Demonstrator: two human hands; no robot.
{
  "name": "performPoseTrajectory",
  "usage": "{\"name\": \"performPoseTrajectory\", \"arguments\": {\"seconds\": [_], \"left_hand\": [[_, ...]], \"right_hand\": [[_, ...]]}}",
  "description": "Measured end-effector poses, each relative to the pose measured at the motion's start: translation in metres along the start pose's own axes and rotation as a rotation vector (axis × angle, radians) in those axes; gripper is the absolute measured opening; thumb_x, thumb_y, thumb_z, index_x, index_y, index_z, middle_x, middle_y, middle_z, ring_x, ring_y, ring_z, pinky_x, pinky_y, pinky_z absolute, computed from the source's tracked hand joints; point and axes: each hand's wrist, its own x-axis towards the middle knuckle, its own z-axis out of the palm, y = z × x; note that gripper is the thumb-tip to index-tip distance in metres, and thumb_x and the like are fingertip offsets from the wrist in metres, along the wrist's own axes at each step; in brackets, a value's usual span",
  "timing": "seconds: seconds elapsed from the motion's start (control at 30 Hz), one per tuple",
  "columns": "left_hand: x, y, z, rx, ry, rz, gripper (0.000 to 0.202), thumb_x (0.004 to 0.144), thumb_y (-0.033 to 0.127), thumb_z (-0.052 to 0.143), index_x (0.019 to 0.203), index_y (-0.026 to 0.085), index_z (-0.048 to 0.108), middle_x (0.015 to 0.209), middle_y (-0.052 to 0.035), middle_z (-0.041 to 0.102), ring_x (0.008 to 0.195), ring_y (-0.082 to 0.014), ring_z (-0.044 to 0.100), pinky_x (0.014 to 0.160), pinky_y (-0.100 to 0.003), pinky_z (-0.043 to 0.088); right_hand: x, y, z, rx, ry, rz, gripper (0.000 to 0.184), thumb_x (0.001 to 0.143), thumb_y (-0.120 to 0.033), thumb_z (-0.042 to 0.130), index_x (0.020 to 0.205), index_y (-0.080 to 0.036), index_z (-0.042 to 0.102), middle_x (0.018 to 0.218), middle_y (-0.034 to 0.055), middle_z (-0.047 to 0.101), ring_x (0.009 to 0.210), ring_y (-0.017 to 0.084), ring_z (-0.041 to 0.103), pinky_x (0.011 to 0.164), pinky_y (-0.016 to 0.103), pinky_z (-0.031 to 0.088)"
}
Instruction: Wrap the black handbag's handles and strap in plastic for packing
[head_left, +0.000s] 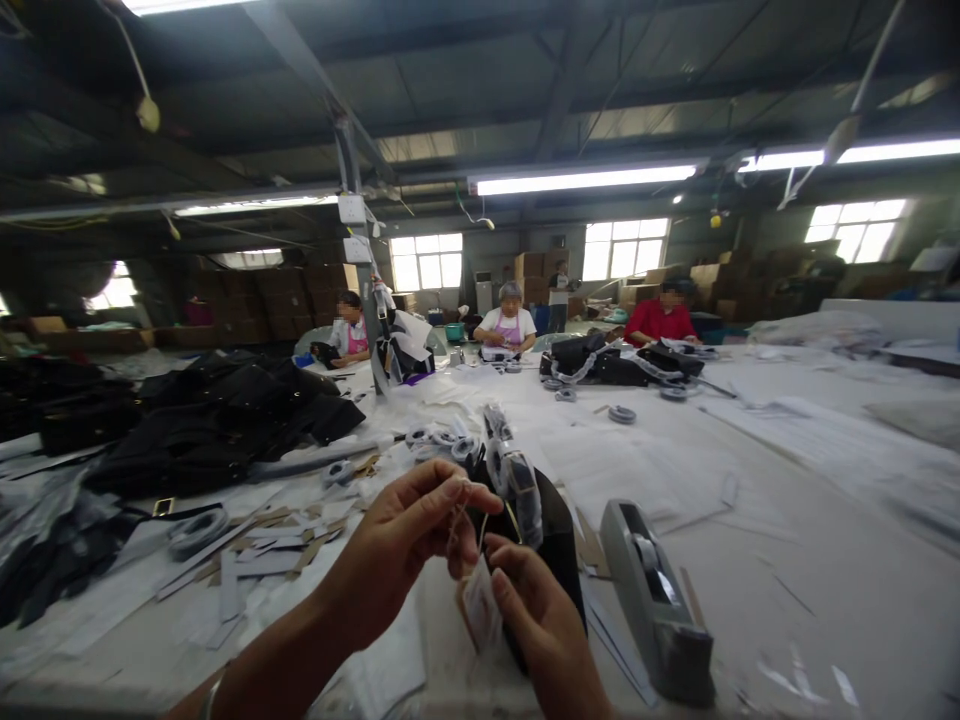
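My left hand (pixel 424 530) pinches a thin pale string (pixel 459 508) between thumb and fingers. From the string hangs a small whitish hang tag (pixel 480 605), which my right hand (pixel 536 615) grips at its edge with closed fingers. Both hands are close together above the table's near edge. Right behind them lies a black bag (pixel 559 530), partly hidden by my hands. Its handle (pixel 517 480) is wrapped in clear plastic, and a bit of gold-coloured metal shows beside it.
A grey tape dispenser (pixel 656 600) stands to my right. Cardboard and paper strips (pixel 262 550) litter the left side, near a pile of black bags (pixel 225 420). A post (pixel 365 280) rises from the table. Several people work across it, and wrapped black bags (pixel 615 360) lie beyond.
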Motion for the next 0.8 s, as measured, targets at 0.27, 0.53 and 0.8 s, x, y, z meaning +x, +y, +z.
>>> {"name": "performPoseTrajectory", "arguments": {"seconds": [0.27,0.53,0.8], "left_hand": [[0.000,-0.017,0.014,-0.029,-0.102,-0.102,0.019,0.091,0.034,0.060,0.088,0.015,0.065,0.079,-0.0064,0.069,0.064,-0.0139,0.063,0.058,-0.023,0.051],[0.019,-0.065,-0.013,0.181,-0.019,-0.135,0.024,0.092,0.039,0.057,0.095,0.016,0.064,0.104,-0.0101,0.072,0.089,-0.0198,0.069,0.086,-0.033,0.054],[0.060,-0.107,-0.023,0.693,-0.054,-0.074,0.034,0.092,0.036,0.048,0.111,0.014,0.067,0.051,0.0001,0.064,0.039,-0.0123,0.054,0.043,-0.020,0.041]], "right_hand": [[-0.008,-0.024,-0.003,0.049,-0.111,-0.076,0.041,0.079,-0.056,0.068,0.095,-0.018,0.070,0.079,0.0067,0.071,0.075,0.022,0.067,0.070,0.031,0.053],[0.016,-0.025,-0.071,-0.167,0.133,0.081,0.038,0.079,-0.055,0.068,0.077,-0.017,0.069,0.060,-0.0015,0.061,0.039,0.007,0.043,0.039,0.020,0.030],[0.068,-0.027,-0.093,-0.759,0.080,-0.052,0.030,0.088,-0.040,0.056,0.071,-0.021,0.073,0.059,-0.0003,0.067,0.061,0.017,0.062,0.063,0.027,0.043]]}}
